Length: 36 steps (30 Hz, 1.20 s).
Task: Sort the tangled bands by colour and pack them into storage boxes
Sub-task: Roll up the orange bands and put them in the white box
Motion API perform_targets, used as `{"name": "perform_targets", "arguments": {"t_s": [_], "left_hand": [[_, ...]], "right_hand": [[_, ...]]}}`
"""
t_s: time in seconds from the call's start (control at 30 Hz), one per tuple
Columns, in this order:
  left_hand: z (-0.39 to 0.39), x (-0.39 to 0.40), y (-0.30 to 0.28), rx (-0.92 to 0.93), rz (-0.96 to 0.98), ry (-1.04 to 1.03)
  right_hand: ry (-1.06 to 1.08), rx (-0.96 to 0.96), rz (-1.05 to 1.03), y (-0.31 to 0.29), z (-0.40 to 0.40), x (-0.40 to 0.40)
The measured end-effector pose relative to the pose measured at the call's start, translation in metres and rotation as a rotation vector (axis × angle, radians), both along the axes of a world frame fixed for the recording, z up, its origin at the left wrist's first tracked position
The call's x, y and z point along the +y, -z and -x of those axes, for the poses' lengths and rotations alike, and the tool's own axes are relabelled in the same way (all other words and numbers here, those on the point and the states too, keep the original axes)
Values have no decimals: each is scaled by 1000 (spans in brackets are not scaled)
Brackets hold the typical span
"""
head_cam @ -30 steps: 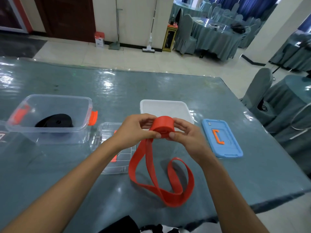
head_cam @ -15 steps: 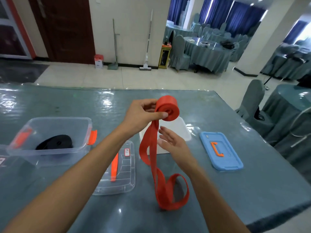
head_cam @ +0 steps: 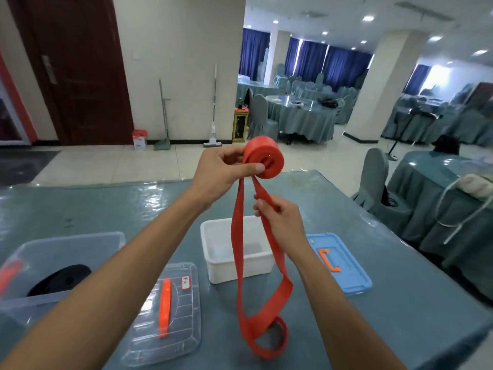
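My left hand [head_cam: 223,172] holds up a partly rolled red band [head_cam: 262,157], thumb pressed on the roll's face. The loose rest of the band hangs down in a long loop whose end curls on the table. My right hand [head_cam: 280,222] pinches one hanging strand just below the roll. Under the band stands an open white box [head_cam: 213,244]. At the left, a clear box [head_cam: 66,244] holds a coiled black band [head_cam: 62,279].
A clear lid with an orange handle [head_cam: 168,313] lies in front of the boxes. A blue lid with an orange handle [head_cam: 338,263] lies right of the white box. The table's right edge and covered chairs are close on the right.
The left hand has lifted the roll higher above the table. The right hand, open half a second ago, now pinches a hanging strand. More of the band has come off the table.
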<state>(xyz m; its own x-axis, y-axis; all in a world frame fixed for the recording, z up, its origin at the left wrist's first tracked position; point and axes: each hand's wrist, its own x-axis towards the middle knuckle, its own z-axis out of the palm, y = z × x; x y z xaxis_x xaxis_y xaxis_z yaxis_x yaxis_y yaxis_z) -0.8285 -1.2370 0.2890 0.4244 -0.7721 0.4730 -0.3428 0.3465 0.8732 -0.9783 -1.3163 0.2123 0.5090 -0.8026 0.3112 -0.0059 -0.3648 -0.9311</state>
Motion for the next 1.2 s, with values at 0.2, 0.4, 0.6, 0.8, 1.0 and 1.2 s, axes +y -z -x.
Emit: {"name": "perform_targets", "arguments": {"t_s": [0.2, 0.4, 0.6, 0.8, 1.0, 1.2], "left_hand": [[3, -5, -6, -6, 13, -51], [2, -6, 14, -35, -83, -34], [-6, 8, 52, -232, -311, -8], [-3, 13, 96, -517, -582, 58], [19, 8, 118, -618, -614, 173], [39, -7, 136, -544, -568, 219]], "right_hand": [[102, 78, 209, -5, 9, -7], [-35, 150, 56, 23, 14, 2], [-39, 140, 5, 27, 35, -9], [-123, 389, 102, 39, 51, -4], [-186, 493, 184, 55, 61, -2], [-171, 491, 162, 66, 80, -16]]}}
